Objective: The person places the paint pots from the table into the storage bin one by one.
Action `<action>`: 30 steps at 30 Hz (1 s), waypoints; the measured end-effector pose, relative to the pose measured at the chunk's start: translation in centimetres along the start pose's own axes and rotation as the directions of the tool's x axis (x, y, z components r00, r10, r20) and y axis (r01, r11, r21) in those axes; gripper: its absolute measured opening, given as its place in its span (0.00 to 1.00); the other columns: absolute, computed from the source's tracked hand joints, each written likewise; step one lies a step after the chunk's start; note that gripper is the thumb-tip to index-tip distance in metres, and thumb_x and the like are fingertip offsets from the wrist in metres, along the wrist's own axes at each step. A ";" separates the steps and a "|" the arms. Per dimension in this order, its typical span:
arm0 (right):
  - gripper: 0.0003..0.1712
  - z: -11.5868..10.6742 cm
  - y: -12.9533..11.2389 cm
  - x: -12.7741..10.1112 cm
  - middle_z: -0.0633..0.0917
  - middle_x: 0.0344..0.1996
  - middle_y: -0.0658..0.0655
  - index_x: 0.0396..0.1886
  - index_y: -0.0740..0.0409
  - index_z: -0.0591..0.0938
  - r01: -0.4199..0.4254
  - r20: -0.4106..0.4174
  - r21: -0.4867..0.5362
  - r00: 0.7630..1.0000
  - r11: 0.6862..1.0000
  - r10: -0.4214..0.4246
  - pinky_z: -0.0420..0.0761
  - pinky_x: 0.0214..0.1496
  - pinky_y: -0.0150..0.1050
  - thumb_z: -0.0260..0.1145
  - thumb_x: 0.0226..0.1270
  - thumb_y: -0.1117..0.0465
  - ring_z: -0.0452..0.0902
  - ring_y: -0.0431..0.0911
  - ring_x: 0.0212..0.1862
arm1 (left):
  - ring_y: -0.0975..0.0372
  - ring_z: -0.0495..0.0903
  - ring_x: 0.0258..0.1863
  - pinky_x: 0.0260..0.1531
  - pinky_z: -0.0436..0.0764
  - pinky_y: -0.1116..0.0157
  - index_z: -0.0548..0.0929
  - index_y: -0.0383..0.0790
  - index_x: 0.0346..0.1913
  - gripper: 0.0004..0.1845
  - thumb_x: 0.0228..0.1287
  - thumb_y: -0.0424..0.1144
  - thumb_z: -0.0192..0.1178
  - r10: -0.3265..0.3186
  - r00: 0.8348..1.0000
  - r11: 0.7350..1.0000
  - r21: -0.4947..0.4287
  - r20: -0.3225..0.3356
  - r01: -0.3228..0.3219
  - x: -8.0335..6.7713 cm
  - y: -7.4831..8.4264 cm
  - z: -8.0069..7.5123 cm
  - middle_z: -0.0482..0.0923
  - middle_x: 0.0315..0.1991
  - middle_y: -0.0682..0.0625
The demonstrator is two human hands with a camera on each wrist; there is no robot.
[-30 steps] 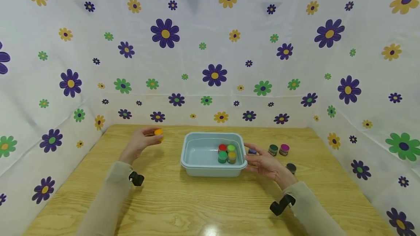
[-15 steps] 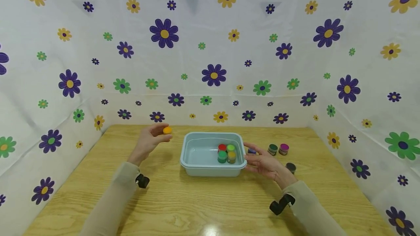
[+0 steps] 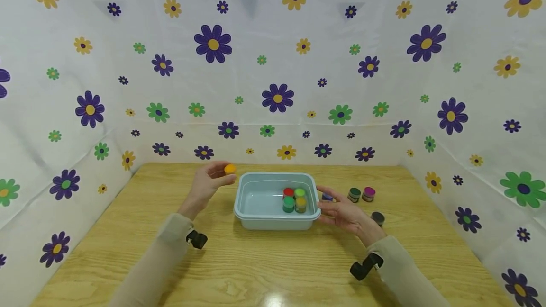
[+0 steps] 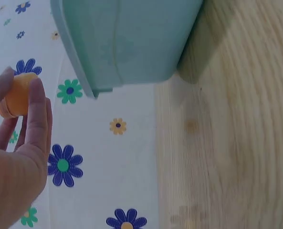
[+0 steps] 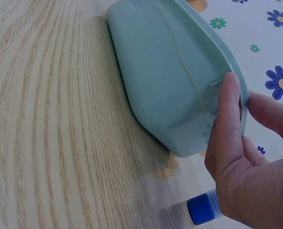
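Observation:
My left hand (image 3: 204,186) is raised just left of the light-blue plastic tub (image 3: 275,224). Between thumb and fingertips it pinches a small paint jar with an orange lid (image 3: 230,169), also near the left edge of the left wrist view as an orange jar (image 4: 20,94). At the tub's right end, my right hand (image 3: 347,214) holds the rim, thumb and fingers on either side of it in the right wrist view. Inside the tub, on its right side, stand several paint jars: red (image 3: 288,193), light green (image 3: 300,194), green (image 3: 288,204) and yellow (image 3: 300,204).
Right of the tub, a blue-lidded jar (image 3: 327,197) is partly hidden behind my right hand. Beyond it stand a dark green jar (image 3: 354,194), a magenta jar (image 3: 368,194) and a black jar (image 3: 377,218). A flowered cloth (image 3: 273,70) surrounds the wooden table (image 3: 239,269).
My left hand has moved right with the orange jar, closer to the tub's left end. My right hand and the tub have stayed in place.

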State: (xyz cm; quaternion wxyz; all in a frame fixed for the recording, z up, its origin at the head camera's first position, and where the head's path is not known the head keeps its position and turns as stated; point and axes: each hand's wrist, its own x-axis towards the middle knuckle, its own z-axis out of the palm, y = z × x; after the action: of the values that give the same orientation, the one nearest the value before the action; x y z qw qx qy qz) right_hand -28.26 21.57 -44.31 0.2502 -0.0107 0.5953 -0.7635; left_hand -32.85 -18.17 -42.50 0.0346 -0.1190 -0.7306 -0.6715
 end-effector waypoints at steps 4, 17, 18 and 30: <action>0.42 0.1 0.0 0.0 0.78 0.59 0.59 0.79 0.49 0.52 0.002 0.003 0.002 1.000 1.000 -0.002 0.83 0.58 0.44 0.60 0.72 0.67 0.83 0.45 0.51 | 0.60 0.82 0.48 0.50 0.85 0.62 0.74 0.33 0.64 0.30 0.59 0.36 0.70 -0.024 1.000 1.000 0.008 0.013 0.023 0.0 0.2 1.1 0.77 0.57 0.37; 0.42 0.1 0.0 -0.3 0.78 0.57 0.59 0.79 0.50 0.50 0.007 0.006 -0.006 1.000 1.000 -0.007 0.86 0.53 0.40 0.60 0.72 0.66 0.83 0.43 0.48 | 0.53 0.81 0.53 0.50 0.85 0.61 0.78 0.40 0.59 0.25 0.59 0.35 0.70 -0.099 0.992 0.993 0.075 0.076 0.094 0.2 0.2 4.4 0.78 0.57 0.42; 0.42 0.1 0.0 -0.3 0.77 0.58 0.59 0.79 0.50 0.50 0.009 0.005 -0.011 1.000 1.000 -0.009 0.85 0.53 0.40 0.60 0.72 0.66 0.83 0.43 0.48 | 0.53 0.81 0.53 0.50 0.85 0.61 0.78 0.40 0.59 0.25 0.58 0.35 0.71 -0.109 0.991 0.991 0.087 0.083 0.102 0.3 0.3 4.6 0.78 0.57 0.42; 0.43 0.1 0.1 -0.1 0.74 0.60 0.61 0.79 0.50 0.50 0.013 0.009 -0.032 1.000 0.999 -0.013 0.84 0.55 0.42 0.61 0.72 0.66 0.82 0.45 0.50 | 0.52 0.81 0.50 0.47 0.86 0.60 0.80 0.37 0.57 0.21 0.60 0.31 0.68 -0.146 0.973 0.970 0.217 0.176 0.106 1.0 1.0 7.1 0.81 0.52 0.43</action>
State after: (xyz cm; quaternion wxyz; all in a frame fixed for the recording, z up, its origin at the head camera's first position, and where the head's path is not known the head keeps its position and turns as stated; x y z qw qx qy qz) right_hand -28.07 21.55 -44.34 0.2476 -0.0220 0.6062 -0.7555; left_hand -32.79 -10.92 -41.96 -0.0664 -0.1318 -0.8024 -0.5783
